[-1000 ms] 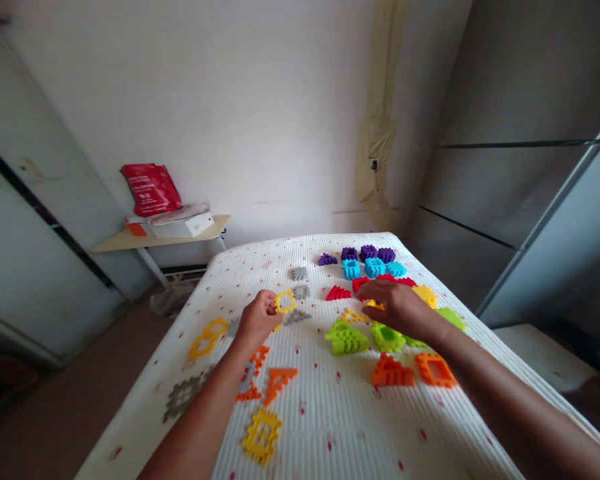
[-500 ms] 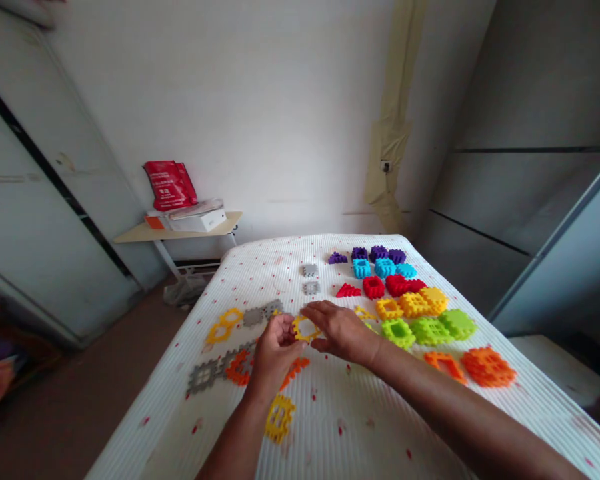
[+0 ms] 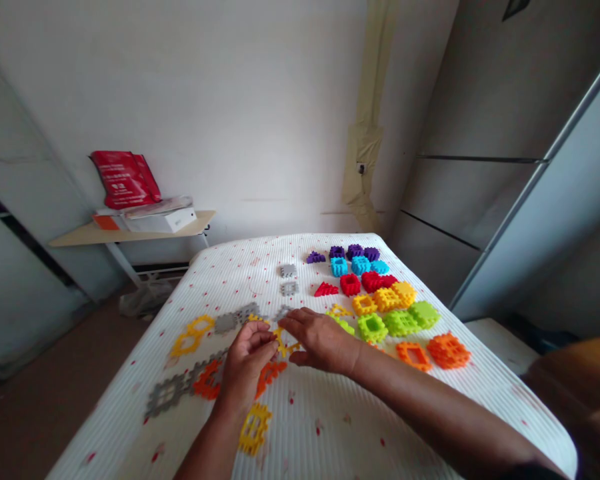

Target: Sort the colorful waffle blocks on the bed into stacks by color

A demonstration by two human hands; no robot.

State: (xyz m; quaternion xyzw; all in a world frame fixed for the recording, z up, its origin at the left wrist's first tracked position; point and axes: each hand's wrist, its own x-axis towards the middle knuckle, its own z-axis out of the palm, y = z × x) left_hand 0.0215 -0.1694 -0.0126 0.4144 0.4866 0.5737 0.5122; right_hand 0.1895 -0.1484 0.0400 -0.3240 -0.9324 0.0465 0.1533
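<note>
A yellow building piece with an open frame shape is held between my two hands above the bed. My left hand pinches its left side between thumb and curled fingers. On the other side, my right hand has its fingers over the piece's top edge and its thumb below, partly hiding it. Beneath and left of my hands lie orange pieces, linked grey pieces and a joined yellow pair. A yellow window-shaped piece rests nearer to me, beside my left forearm.
Stacks of purple, light blue, red, green and orange blocks stand in rows on the right. Two grey pieces lie farther back. A side table holds a red bag.
My view has swung to the right, so everything appears farther left. Both hands stay close together around the yellow piece, which now looks turned and more tilted.
</note>
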